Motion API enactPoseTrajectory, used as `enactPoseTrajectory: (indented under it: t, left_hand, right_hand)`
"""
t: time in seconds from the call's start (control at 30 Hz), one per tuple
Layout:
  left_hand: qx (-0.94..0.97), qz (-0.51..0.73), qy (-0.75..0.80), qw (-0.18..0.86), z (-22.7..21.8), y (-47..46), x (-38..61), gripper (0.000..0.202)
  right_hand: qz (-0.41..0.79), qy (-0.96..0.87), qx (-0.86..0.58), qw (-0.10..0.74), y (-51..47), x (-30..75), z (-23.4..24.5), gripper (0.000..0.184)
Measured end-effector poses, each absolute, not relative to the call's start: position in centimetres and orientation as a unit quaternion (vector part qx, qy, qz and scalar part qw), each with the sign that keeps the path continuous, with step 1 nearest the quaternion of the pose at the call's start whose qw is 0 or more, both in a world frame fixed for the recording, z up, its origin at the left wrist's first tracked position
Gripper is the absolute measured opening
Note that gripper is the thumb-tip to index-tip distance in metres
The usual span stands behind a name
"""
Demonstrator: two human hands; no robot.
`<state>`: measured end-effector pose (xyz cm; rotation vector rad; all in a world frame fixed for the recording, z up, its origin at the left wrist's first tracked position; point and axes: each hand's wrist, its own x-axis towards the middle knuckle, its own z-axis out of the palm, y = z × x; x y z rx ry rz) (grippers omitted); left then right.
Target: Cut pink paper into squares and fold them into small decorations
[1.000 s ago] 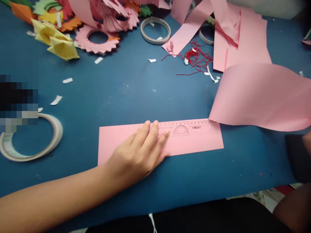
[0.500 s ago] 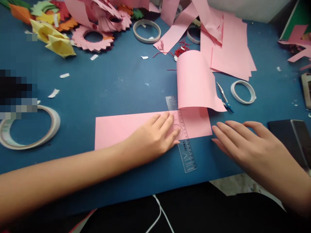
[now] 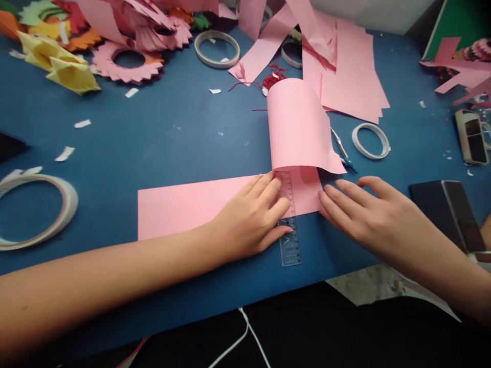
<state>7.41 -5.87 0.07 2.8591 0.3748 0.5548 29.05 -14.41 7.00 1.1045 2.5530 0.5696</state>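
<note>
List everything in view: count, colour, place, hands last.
Paper strip: 1, pink, centre front
Transparent ruler: 1, clear, across the strip
Curled sheet: 1, pink, beyond ruler
Paper sheets: several, pink, back right
Tape rolls: at least four, whitish, spread around
Thread tangle: 1, red, behind curled sheet
Folded paper pieces: many, multicoloured, back left
Paper scraps: several, white, scattered
Slim tool: 1, silver-blue, beside curled sheet
Phone-like device: 1, beige-dark, right
Flat case: 1, dark, right
Panel: 1, green, far right
Cord: two strands, white, bottom centre
Tabletop: 1, blue, underneath
Left hand: 1, bare, on ruler
Right hand: 1, bare, beside strip's end
</note>
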Motion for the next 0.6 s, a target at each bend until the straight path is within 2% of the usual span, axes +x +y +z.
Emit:
enactPoseTrajectory:
  t: [0.2, 0.33, 0.6]
  left_hand:
    - [0.963, 0.206, 0.147, 0.088, -0.6, -6.1, 7.3, 0.064]
    - [0.962, 0.207, 0.157, 0.079, -0.6, -6.1, 7.2, 0.064]
    - [0.963, 0.208, 0.155, 0.077, -0.3, -6.0, 7.5, 0.064]
  right_hand:
    - [0.205, 0.901, 0.363, 0.121, -14.3, 29.6, 5.6, 0.031]
    - [0.189, 0.914, 0.355, 0.064, -14.1, 30.8, 4.6, 0.028]
    - [0.104, 0.894, 0.434, -0.045, -15.3, 32.0, 2.2, 0.032]
